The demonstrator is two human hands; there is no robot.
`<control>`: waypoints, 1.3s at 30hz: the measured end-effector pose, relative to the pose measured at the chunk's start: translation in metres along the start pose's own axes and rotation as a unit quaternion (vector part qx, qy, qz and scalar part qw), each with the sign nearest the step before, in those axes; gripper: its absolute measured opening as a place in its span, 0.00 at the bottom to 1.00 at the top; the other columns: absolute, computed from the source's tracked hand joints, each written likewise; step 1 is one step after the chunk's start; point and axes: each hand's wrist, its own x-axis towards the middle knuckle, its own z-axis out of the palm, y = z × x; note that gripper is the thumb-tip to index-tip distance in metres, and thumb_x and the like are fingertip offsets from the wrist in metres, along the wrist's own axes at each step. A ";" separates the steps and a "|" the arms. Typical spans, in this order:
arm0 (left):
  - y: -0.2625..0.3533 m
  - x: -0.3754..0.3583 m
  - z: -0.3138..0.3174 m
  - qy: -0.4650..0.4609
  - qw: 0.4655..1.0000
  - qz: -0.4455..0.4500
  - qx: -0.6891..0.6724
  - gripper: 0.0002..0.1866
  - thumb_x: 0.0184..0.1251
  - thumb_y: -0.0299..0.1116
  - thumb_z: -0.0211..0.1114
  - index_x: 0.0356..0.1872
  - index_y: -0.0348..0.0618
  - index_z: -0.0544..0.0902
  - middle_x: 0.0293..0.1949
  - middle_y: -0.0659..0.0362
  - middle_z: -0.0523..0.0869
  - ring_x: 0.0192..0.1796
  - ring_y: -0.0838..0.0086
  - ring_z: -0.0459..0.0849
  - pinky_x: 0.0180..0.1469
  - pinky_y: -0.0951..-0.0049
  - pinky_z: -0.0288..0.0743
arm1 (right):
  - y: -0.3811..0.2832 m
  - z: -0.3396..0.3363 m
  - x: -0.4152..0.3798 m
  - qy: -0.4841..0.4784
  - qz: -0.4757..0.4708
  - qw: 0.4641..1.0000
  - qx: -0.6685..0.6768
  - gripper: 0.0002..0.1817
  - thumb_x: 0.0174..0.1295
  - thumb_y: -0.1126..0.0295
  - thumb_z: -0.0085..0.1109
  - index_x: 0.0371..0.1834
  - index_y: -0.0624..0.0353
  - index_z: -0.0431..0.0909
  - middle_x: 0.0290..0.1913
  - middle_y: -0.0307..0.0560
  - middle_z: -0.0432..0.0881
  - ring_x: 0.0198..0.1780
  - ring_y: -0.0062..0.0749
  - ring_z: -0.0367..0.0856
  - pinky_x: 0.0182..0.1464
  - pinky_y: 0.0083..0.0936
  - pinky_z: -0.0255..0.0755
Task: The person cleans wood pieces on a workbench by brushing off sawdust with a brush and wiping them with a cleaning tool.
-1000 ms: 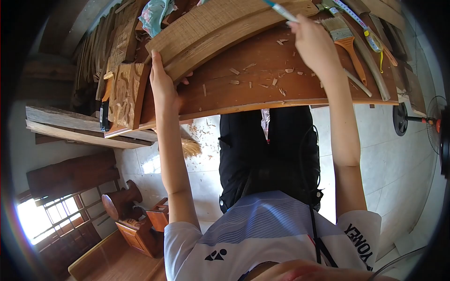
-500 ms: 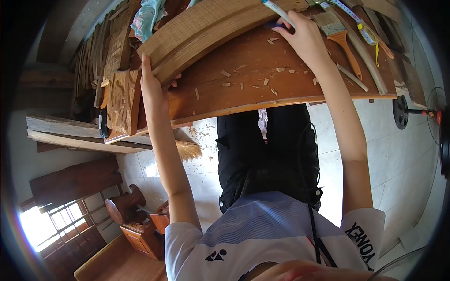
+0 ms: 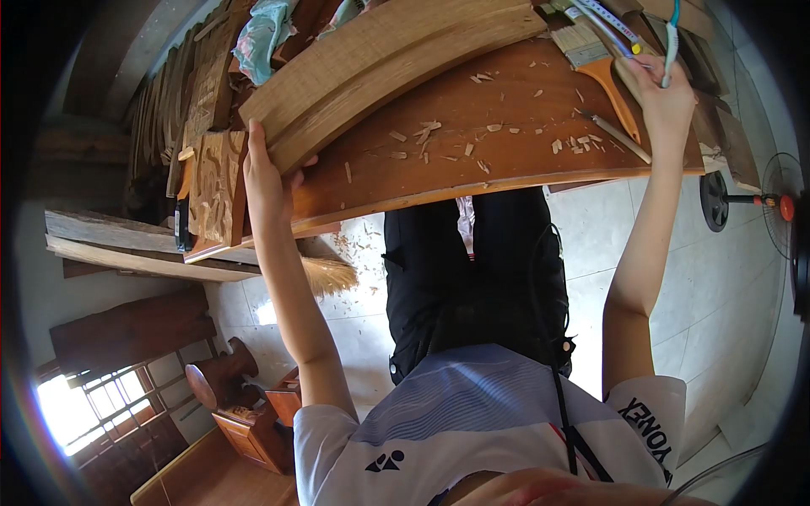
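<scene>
My left hand (image 3: 272,181) grips the near left end of a long curved wooden piece (image 3: 380,72), thumb on its face and fingers beneath. At the right end of the bench, my right hand (image 3: 662,88) is closed round a light-blue pen (image 3: 671,46) that stands nearly upright. Beside that hand lie a wooden handle, the blue-white tape measure (image 3: 607,24) and a paintbrush (image 3: 603,72) with an orange handle. A thin metal tool (image 3: 620,137) rests near the bench's front edge.
Wood chips (image 3: 429,131) are scattered over the brown bench top (image 3: 380,181). A carved block (image 3: 219,190) sits at its left end, with a patterned cloth (image 3: 263,42) behind. On the floor are a straw broom (image 3: 329,276) and a fan (image 3: 778,207) at right.
My right hand has moved right with the pen, away from the curved piece to the tools. More chips show near the bench's front right. My left hand still holds the curved piece.
</scene>
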 end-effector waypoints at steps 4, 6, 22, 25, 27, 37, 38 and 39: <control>-0.005 -0.006 -0.016 -0.015 1.000 -0.004 0.008 0.31 0.81 0.62 0.52 0.53 0.38 0.79 0.36 0.53 0.90 0.29 0.70 0.90 0.13 0.83 0.57 | 0.024 -0.008 0.016 0.035 0.010 0.985 -0.169 0.14 0.65 0.65 0.73 0.37 0.66 0.80 0.38 0.50 0.91 0.38 0.39 0.91 0.43 0.33 0.80; -0.007 -0.003 -0.026 -0.035 0.999 -0.016 0.029 0.31 0.81 0.62 0.52 0.52 0.38 0.79 0.35 0.53 0.89 0.28 0.70 0.90 0.14 0.82 0.58 | 0.035 -0.005 0.023 -0.008 0.025 0.974 -0.225 0.16 0.68 0.61 0.70 0.39 0.66 0.80 0.38 0.55 0.90 0.40 0.46 0.90 0.44 0.37 0.80; 0.007 0.001 -0.029 -0.047 0.959 -0.080 0.270 0.37 0.81 0.62 0.50 0.55 0.28 0.77 0.27 0.52 0.82 0.19 0.68 0.83 0.14 0.72 0.67 | 0.037 -0.004 0.014 0.017 -0.139 0.939 -0.314 0.22 0.74 0.47 0.58 0.50 0.56 0.85 0.42 0.53 0.89 0.49 0.50 0.86 0.56 0.47 0.74; 0.012 0.003 -0.020 -0.031 0.931 -0.054 0.361 0.36 0.80 0.60 0.52 0.61 0.30 0.77 0.31 0.48 0.82 0.27 0.60 0.86 0.25 0.65 0.75 | -0.006 -0.006 -0.009 -0.039 -0.057 0.938 -0.339 0.23 0.68 0.43 0.63 0.48 0.52 0.87 0.43 0.46 0.88 0.49 0.44 0.85 0.59 0.49 0.69; -0.001 0.010 -0.030 -0.068 0.889 0.097 0.442 0.34 0.80 0.59 0.52 0.60 0.33 0.81 0.32 0.46 0.82 0.34 0.54 0.85 0.35 0.59 0.77 | -0.023 -0.004 -0.022 -0.096 0.015 0.930 -0.354 0.24 0.65 0.41 0.66 0.48 0.50 0.87 0.44 0.43 0.87 0.49 0.42 0.85 0.59 0.51 0.66; -0.015 0.035 -0.054 -0.100 0.708 0.330 0.617 0.20 0.78 0.43 0.58 0.68 0.59 0.81 0.36 0.48 0.81 0.41 0.50 0.79 0.45 0.52 0.73 | 0.009 0.001 -0.029 -0.105 -0.006 0.946 -0.308 0.21 0.69 0.49 0.65 0.52 0.53 0.84 0.46 0.45 0.89 0.47 0.41 0.87 0.56 0.47 0.72; -0.014 0.038 -0.057 -0.113 0.688 0.358 0.621 0.21 0.78 0.41 0.58 0.68 0.60 0.80 0.36 0.49 0.80 0.41 0.51 0.79 0.45 0.53 0.73 | 0.012 -0.004 -0.024 -0.127 0.030 0.964 -0.230 0.21 0.69 0.50 0.66 0.53 0.55 0.83 0.45 0.46 0.90 0.46 0.40 0.88 0.55 0.42 0.74; -0.015 0.041 -0.060 -0.125 0.652 0.411 0.625 0.21 0.78 0.39 0.59 0.68 0.61 0.81 0.35 0.51 0.79 0.40 0.53 0.79 0.44 0.55 0.74 | 0.013 -0.010 -0.019 -0.148 0.067 0.975 -0.151 0.22 0.69 0.50 0.67 0.54 0.56 0.83 0.43 0.47 0.90 0.44 0.39 0.89 0.53 0.37 0.75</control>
